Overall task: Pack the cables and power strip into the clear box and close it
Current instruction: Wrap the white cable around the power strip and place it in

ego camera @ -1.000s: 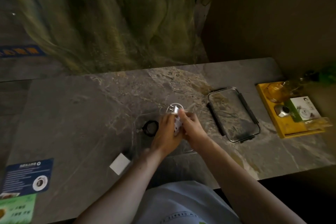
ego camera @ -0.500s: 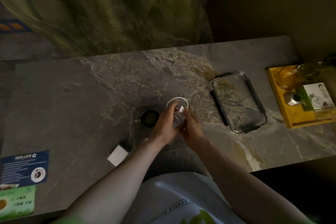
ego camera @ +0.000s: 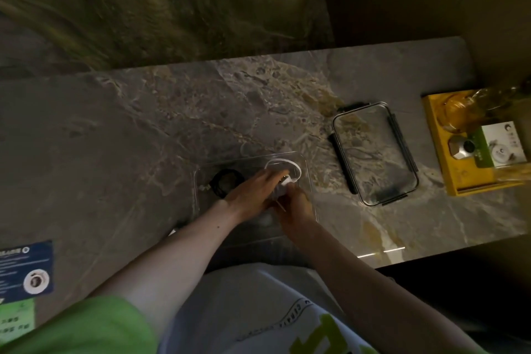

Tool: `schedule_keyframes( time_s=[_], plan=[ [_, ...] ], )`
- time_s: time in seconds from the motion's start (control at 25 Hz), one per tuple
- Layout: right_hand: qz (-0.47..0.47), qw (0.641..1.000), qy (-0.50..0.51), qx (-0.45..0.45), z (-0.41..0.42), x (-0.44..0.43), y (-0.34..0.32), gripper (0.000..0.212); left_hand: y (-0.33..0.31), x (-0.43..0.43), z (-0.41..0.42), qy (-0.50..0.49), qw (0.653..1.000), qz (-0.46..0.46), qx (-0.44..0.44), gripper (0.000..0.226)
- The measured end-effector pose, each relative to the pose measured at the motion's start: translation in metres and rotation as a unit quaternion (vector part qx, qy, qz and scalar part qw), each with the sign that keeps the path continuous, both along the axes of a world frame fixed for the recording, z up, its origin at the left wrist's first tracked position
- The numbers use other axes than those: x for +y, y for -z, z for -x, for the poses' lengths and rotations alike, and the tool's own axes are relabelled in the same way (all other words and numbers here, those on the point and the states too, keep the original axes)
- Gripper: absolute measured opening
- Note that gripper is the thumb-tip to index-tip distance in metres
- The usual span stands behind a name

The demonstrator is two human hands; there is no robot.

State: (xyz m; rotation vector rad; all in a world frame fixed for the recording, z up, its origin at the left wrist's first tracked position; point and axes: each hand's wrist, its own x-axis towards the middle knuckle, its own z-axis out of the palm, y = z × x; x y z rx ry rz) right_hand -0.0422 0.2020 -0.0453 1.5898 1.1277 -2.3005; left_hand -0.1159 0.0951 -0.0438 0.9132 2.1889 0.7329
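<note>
A clear box (ego camera: 305, 164) stands open on the marble counter near its front edge. Inside its left half lies a coiled black cable (ego camera: 223, 181). My left hand (ego camera: 253, 191) and my right hand (ego camera: 294, 204) are both down in the box's right half, together gripping a white power strip (ego camera: 281, 186). Its white cord (ego camera: 283, 165) loops up against the box's far wall. My hands hide most of the strip. The box's clear lid (ego camera: 373, 152), with black clips, lies flat on the counter to the right.
A yellow tray (ego camera: 459, 181) with a glass jar, a metal piece and a white-green carton sits at the far right. A blue leaflet (ego camera: 28, 267) and a green one lie at the front left. A small white object (ego camera: 173, 231) peeks out beside my left forearm.
Both hands have lowered the white power strip deeper into the box's right half. The camera view has tilted down and shifted, so the counter appears lower and closer.
</note>
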Motion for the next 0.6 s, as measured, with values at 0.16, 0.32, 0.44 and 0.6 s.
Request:
schedule_keyframes(
  time_s=[0.16, 0.32, 0.44, 0.6],
  plan=[
    [0.016, 0.999, 0.029, -0.01, 0.002, 0.004, 0.003, 0.026, 0.006, 0.006, 0.006, 0.027, 1.0, 0.004, 0.008, 0.068],
    [0.05, 0.997, 0.051, 0.018, 0.002, 0.006, 0.004, 0.024, 0.003, 0.007, 0.012, 0.037, 0.999, -0.015, 0.024, 0.065],
    [0.06, 0.995, 0.079, 0.032, 0.003, 0.003, 0.006, 0.023, 0.0, 0.007, 0.016, 0.04, 0.998, -0.041, 0.034, 0.063],
    [0.027, 0.998, 0.059, 0.014, 0.007, 0.001, 0.007, 0.026, 0.004, 0.009, 0.013, 0.024, 0.996, -0.067, 0.058, 0.054]
  ],
)
